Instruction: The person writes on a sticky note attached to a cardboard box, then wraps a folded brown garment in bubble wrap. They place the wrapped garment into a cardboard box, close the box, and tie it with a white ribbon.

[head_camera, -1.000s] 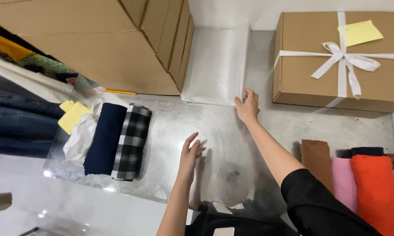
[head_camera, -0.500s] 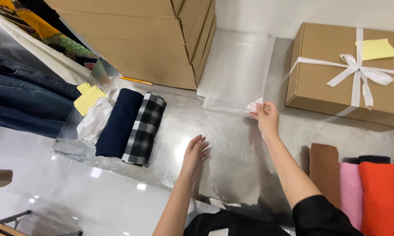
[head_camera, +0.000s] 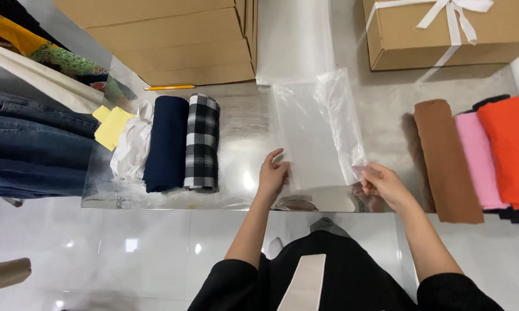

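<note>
Both of my hands have come back toward me since a second ago, and the clear plastic bag (head_camera: 320, 132) has come with them: it now lies lengthwise on the shiny metal table (head_camera: 242, 132), its near end at the table's front edge.

Biggest around me are the stacked flat cardboard boxes (head_camera: 173, 40) at the far left and the brown gift box tied with white ribbon (head_camera: 449, 29) at the far right. A pile of folded jeans (head_camera: 29, 144) sits at the left edge. On the right lie rolled fabrics side by side: brown (head_camera: 446, 161), pink (head_camera: 478, 161) and orange (head_camera: 510, 150). Left of the bag are a navy roll (head_camera: 166, 144) and a black-and-white checked roll (head_camera: 202, 141), touching each other, with crumpled white paper (head_camera: 130, 150) and yellow sticky notes (head_camera: 114, 126) just beside them. A yellow pencil (head_camera: 168, 87) lies near the boxes.

My left hand (head_camera: 272, 174) rests with its fingers on the bag's near left corner, pressing it flat rather than gripping. My right hand (head_camera: 383, 185) pinches the bag's near right corner between thumb and fingertips, lifting that edge slightly.
</note>
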